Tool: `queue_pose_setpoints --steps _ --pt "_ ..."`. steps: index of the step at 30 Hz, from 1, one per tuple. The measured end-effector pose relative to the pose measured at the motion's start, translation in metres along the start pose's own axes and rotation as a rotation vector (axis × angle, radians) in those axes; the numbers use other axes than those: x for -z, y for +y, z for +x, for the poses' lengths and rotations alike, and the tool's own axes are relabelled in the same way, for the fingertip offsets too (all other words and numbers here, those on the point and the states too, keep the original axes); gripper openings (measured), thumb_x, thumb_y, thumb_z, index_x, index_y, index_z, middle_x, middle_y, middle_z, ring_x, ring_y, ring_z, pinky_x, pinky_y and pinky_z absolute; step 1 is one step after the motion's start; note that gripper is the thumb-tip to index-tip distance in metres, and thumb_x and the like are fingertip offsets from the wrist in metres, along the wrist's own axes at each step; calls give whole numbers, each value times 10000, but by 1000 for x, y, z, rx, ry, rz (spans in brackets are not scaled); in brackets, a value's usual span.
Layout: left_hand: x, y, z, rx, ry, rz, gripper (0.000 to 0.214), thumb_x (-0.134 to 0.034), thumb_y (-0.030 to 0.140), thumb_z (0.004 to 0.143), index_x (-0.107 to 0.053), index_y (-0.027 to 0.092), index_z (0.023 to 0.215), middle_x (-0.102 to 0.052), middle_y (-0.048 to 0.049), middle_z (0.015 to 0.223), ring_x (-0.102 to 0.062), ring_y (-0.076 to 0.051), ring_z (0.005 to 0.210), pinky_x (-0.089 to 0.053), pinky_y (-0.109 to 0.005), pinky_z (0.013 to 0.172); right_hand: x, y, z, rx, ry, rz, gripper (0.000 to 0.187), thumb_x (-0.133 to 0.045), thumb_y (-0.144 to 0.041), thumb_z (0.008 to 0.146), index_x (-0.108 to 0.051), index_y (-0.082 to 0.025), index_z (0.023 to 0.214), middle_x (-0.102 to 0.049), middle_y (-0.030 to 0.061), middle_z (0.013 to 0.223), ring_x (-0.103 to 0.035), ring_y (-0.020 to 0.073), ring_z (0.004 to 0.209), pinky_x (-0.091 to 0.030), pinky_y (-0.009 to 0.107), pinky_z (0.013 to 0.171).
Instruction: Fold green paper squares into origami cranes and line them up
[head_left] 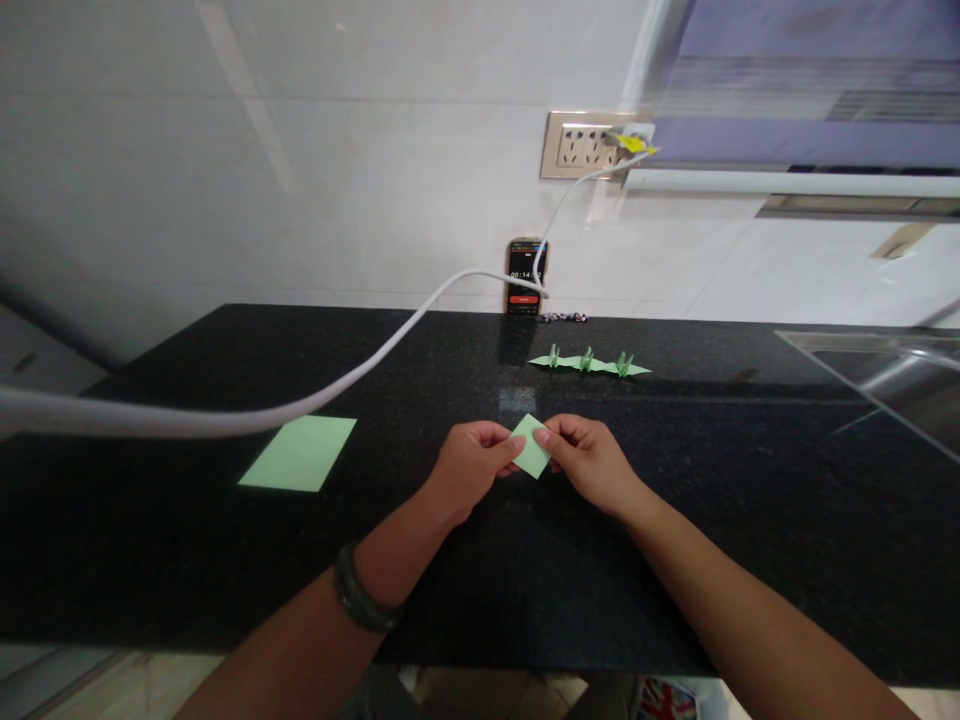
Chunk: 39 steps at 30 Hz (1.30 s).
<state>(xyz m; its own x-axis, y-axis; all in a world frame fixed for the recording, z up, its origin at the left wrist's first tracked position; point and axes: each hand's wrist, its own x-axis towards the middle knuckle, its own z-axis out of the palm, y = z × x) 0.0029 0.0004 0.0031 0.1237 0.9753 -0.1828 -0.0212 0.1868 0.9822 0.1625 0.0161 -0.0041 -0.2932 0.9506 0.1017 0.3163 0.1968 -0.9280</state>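
Note:
Between my two hands is a small diamond-shaped piece of folded light green paper (533,459), raised just over the dark countertop. My left hand (471,462) pinches its left corner, thumb on top. On the opposite corner, my right hand (592,458) grips with the thumb in front and the fingers curled behind. Past my hands, several folded green paper cranes (587,362) stand in a row, wings end to end. A flat stack or sheet of green paper (300,455) lies to the left.
Across the left foreground sweeps a white cable (375,355), rising to a wall socket (581,146). A phone (524,278) showing a timer leans on the wall, a beaded string (564,317) beside it. At right is a metal sink (892,370). The black countertop (187,570) ends near me.

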Motion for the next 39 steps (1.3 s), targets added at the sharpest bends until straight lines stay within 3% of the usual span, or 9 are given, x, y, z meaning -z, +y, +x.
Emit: queue_pose_setpoints --steps 3,5,8,10,14,17,22,39 --pt "1 1 0 94 -109 -52 224 -608 338 680 -622 123 738 -655 -64 690 -606 -123 589 -445 -212 532 2 1 1 -5 -14 20 289 -507 -417 772 -548 -153 660 -503 -9 551 -429 94 484 -353 223 463" --pt "3 2 1 139 -135 -120 242 -602 340 693 -620 116 781 -662 -78 716 -618 -126 593 -448 -204 519 3 0 2 8 22 61 259 -503 -408 778 -569 -158 764 -525 -2 601 -444 98 505 -371 227 474" --pt "7 4 2 175 -79 -254 241 -611 327 693 -605 118 812 -664 -71 726 -627 -127 585 -453 -193 497 7 -3 2 121 167 32 255 -500 -353 792 -544 -190 983 -548 23 751 -488 119 604 -411 243 521" --pt "9 6 3 181 -37 -316 228 -617 312 693 -598 123 819 -665 -63 728 -631 -127 585 -456 -188 487 10 -6 1 251 232 -75 237 -517 -296 784 -544 -209 1003 -530 42 856 -506 136 692 -434 258 564" --pt "11 9 4 167 15 -337 190 -609 283 705 -591 119 799 -661 -55 697 -631 -123 575 -456 -180 479 14 -10 -1 489 129 -303 233 -543 -206 758 -579 -233 986 -479 66 972 -498 174 864 -466 294 654" --pt "11 10 4 149 23 -301 186 -603 285 710 -595 118 790 -656 -49 677 -632 -122 580 -456 -178 488 13 -11 -2 586 61 -442 264 -557 -189 747 -578 -243 1004 -465 73 1000 -474 196 941 -457 345 749" --pt "10 8 5 128 23 -260 202 -603 303 706 -603 119 788 -660 -56 706 -633 -124 599 -464 -187 510 11 -9 -3 599 33 -561 260 -553 -202 754 -577 -241 1010 -472 78 1003 -483 195 903 -455 344 733" --pt "10 7 4 149 -44 -322 213 -617 293 699 -607 120 822 -669 -74 761 -651 -164 675 -479 -208 546 12 -7 -2 618 94 -583 168 -501 -213 791 -610 -223 919 -525 74 904 -497 187 840 -440 335 706"
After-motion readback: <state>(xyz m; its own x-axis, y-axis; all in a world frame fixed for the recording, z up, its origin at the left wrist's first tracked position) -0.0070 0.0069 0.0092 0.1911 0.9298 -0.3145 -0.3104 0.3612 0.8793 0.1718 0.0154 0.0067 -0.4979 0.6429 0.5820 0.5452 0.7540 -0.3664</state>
